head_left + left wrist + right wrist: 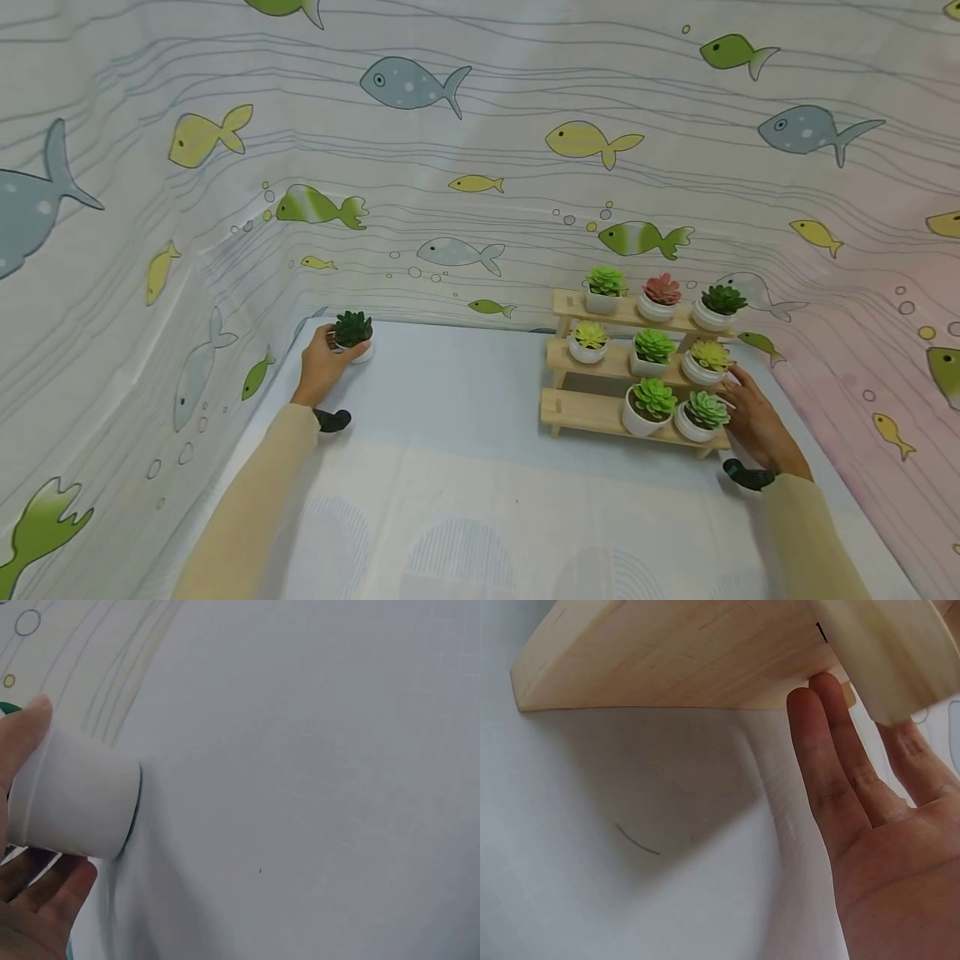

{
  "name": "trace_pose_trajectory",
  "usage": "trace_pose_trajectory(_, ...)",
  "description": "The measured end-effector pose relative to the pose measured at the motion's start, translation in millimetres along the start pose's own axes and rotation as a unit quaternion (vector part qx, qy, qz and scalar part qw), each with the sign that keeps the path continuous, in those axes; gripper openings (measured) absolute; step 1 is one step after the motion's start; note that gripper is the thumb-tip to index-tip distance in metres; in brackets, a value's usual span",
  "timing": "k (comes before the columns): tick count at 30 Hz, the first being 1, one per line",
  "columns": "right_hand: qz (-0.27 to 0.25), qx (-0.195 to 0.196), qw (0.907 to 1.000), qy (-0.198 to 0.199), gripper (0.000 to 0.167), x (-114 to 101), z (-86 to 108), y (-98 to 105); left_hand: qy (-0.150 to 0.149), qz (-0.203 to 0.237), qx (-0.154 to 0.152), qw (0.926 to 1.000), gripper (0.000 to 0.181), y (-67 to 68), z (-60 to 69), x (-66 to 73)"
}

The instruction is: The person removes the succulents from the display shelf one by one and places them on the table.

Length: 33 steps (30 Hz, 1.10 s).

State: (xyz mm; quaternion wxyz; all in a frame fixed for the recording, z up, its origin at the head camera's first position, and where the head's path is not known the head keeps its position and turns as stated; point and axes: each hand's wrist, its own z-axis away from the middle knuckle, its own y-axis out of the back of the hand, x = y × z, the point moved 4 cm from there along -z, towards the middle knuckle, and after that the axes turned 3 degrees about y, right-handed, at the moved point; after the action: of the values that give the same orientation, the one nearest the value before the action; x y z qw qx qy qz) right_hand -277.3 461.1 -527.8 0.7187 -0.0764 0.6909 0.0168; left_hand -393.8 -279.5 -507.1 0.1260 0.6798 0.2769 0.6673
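My left hand [324,367] grips a dark green potted succulent [352,330] at the far left of the table. In the left wrist view its white pot [82,796] sits between the thumb and the fingers. At the right end of a three-tier wooden stand [581,412], my right hand [757,421] lies with fingers extended along the stand's side. The right wrist view shows those fingertips [808,705] at the wood, though firm contact is hard to tell; the thumb is hidden there. Nearest the right hand are a yellow-green succulent [707,360] and a pale green one [703,415].
Other potted succulents fill the stand's tiers, including a red one [660,296] on top and a bright green one [651,404] on the bottom tier. A white cloth [465,467] covers the table. Behind and at both sides hangs a fish-print curtain [480,225].
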Motion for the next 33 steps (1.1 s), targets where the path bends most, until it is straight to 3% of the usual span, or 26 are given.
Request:
trace_pose_trajectory(6, -0.008, -0.002, 0.9999, 0.013, 0.062, -0.4, -0.2, -1.1, -0.007, -0.008, -0.010, 0.9999, 0.098, 1.2, -0.7, 1.8)
trace_pose_trajectory(11, -0.010, -0.002, 0.9999, 0.008, 0.063, -0.7, -0.3, -2.1, -0.044, -0.024, 0.021, 0.9985, 0.104, 5.2, -3.9, 11.3)
trace_pose_trajectory(20, -0.011, 0.000, 0.9999, 0.009, 0.062, -0.3, 0.1, -0.9, -0.098, -0.017, 0.063, 0.9930, 0.092, 14.8, 0.3, 41.5)
trace_pose_trajectory(26, -0.014, -0.004, 0.9998, 0.013, 0.061, -0.1, -0.4, -1.6, -0.137, -0.018, 0.082, 0.9870, 0.081, 14.0, 6.5, 64.5)
trace_pose_trajectory(33, -0.015, 0.000, 0.9996, 0.022, 0.061, -0.6, -1.2, -2.8, -0.185, -0.001, 0.051, 0.9814, 0.073, -1.1, 15.1, 90.2)
